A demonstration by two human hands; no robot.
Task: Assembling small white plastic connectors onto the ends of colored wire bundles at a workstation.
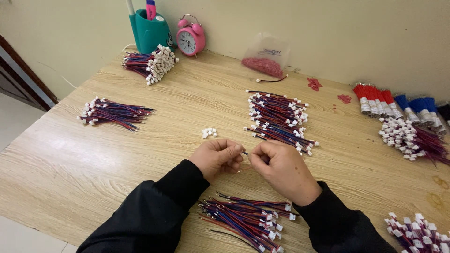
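My left hand and my right hand meet over the middle of the wooden table, fingers pinched together on a thin wire lead held between them. Just beyond the left hand lie a few loose white connector housings. A pile of red-and-blue wire leads with white connectors lies under my wrists. A larger spread of the same leads lies beyond my right hand.
More lead bundles lie at the far left, back left, right and bottom right. Red and blue wire bundles, a bag of red parts, a pink alarm clock and a teal holder line the wall.
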